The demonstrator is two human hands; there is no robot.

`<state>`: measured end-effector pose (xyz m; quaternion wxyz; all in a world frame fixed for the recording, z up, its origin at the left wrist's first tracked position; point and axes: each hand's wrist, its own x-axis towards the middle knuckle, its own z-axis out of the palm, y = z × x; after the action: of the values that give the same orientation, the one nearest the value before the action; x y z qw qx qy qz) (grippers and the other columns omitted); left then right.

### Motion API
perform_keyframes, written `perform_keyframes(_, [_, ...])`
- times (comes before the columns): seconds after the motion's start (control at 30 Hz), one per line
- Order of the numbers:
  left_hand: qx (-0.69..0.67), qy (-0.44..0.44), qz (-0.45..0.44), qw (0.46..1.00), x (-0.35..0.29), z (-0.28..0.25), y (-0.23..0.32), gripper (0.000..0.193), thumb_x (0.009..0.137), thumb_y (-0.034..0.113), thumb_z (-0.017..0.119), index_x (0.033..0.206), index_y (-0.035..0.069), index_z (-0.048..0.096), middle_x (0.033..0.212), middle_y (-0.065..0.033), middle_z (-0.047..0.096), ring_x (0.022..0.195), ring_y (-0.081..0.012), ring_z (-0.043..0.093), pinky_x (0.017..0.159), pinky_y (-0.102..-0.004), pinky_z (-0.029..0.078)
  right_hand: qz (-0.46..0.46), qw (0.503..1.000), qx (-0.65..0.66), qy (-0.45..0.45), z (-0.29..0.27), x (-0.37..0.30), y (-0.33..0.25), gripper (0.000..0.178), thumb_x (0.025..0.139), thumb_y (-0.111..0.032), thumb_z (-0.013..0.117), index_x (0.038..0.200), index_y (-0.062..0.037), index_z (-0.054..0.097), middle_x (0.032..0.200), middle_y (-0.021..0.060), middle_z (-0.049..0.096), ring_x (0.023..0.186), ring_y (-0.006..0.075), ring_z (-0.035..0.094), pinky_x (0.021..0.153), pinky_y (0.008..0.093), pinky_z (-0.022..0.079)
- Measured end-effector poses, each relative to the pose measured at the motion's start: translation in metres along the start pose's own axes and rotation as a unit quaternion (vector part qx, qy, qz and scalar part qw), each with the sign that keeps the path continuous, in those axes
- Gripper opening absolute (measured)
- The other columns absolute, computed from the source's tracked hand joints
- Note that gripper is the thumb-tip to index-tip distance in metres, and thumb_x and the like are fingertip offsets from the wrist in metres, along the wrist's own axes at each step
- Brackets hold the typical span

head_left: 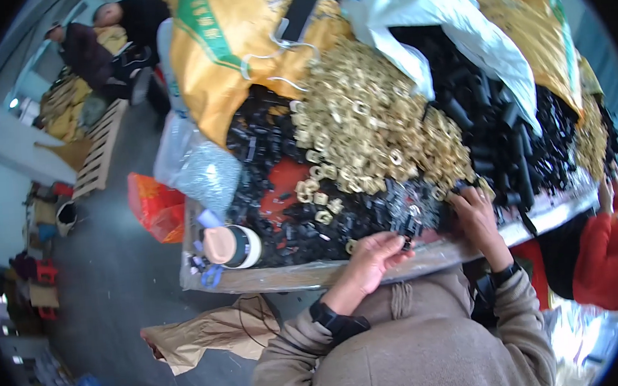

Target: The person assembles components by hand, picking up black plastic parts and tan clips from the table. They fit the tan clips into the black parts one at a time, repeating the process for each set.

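My left hand (374,262) is at the table's front edge, thumb and fingers closed on a small black plastic part (406,242). Farther right, my right hand (476,215) reaches to the near rim of a heap of pale gold ring-shaped nuts (368,116). Its fingers are bent down, with a few nuts around them, and whatever is between the fingertips is hidden. Small black parts (305,229) lie scattered across the table in front of and left of the heap. Small clear bits (413,206) lie between my two hands.
A lidded cup (244,246) and blue scissors (212,276) occupy the left corner. Yellow sacks (204,63) and a white sack (410,3) spill parts from behind; a phone (299,18) lies on one. Black tubes (512,148) are piled right. A person in red sleeves (605,260) is at right.
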<state>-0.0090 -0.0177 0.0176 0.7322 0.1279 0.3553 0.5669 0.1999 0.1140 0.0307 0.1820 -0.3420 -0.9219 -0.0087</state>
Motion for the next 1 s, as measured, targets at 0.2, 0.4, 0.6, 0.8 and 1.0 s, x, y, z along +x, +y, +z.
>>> perform_keyframes(0.2, [-0.034, 0.005, -0.001, 0.999, 0.003, -0.002, -0.007, 0.017, 0.081, 0.014, 0.054, 0.09, 0.0, 0.057, 0.085, -0.0079, 0.06, 0.073, -0.0131, 0.059, 0.063, -0.0187, 0.048, -0.003, 0.997, 0.078, 0.02, 0.014, 0.002, 0.006, 0.015, 0.07, -0.006, 0.054, 0.084, -0.0064, 0.053, 0.074, 0.0102, 0.045, 0.071, 0.0281, 0.045, 0.062, 0.0366, 0.036])
perform_keyframes(0.4, [-0.038, -0.022, -0.017, 0.999, 0.013, -0.008, -0.014, 0.02, 0.08, 0.018, 0.056, 0.092, 0.002, 0.056, 0.088, -0.0062, 0.059, 0.077, -0.013, 0.058, 0.066, -0.0202, 0.048, 0.01, 0.995, 0.081, 0.065, 0.019, 0.001, 0.012, 0.011, 0.072, -0.004, 0.051, 0.083, -0.0047, 0.05, 0.076, 0.0121, 0.046, 0.074, 0.0301, 0.044, 0.065, 0.0366, 0.036])
perform_keyframes(0.6, [-0.021, -0.01, -0.001, 1.0, 0.018, -0.005, -0.016, 0.019, 0.08, 0.018, 0.056, 0.092, 0.003, 0.055, 0.087, -0.0044, 0.059, 0.077, -0.0118, 0.058, 0.066, -0.0198, 0.048, 0.042, 0.98, 0.164, 0.103, 0.02, 0.005, 0.015, 0.004, 0.08, -0.005, 0.044, 0.083, -0.0038, 0.046, 0.072, 0.0106, 0.043, 0.065, 0.0233, 0.044, 0.058, 0.0321, 0.035])
perform_keyframes(0.8, [0.013, -0.02, 0.026, 0.999, 0.023, 0.003, -0.013, 0.022, 0.08, 0.017, 0.056, 0.096, 0.002, 0.054, 0.086, -0.0042, 0.058, 0.077, -0.012, 0.058, 0.066, -0.0202, 0.048, 0.211, 0.819, 0.533, 0.024, 0.012, -0.005, 0.004, 0.013, 0.088, -0.011, 0.036, 0.082, -0.0036, 0.045, 0.059, 0.0012, 0.041, 0.051, 0.0082, 0.04, 0.046, 0.0217, 0.032])
perform_keyframes(1.0, [0.007, 0.044, 0.049, 0.998, 0.005, 0.018, 0.001, 0.023, 0.079, 0.012, 0.055, 0.099, -0.001, 0.053, 0.087, -0.0065, 0.059, 0.077, -0.016, 0.059, 0.067, -0.0225, 0.048, 0.192, 0.803, 0.56, -0.065, -0.007, 0.009, -0.038, 0.018, 0.087, -0.014, 0.041, 0.076, -0.0023, 0.05, 0.056, -0.0008, 0.044, 0.048, 0.0065, 0.042, 0.044, 0.019, 0.033])
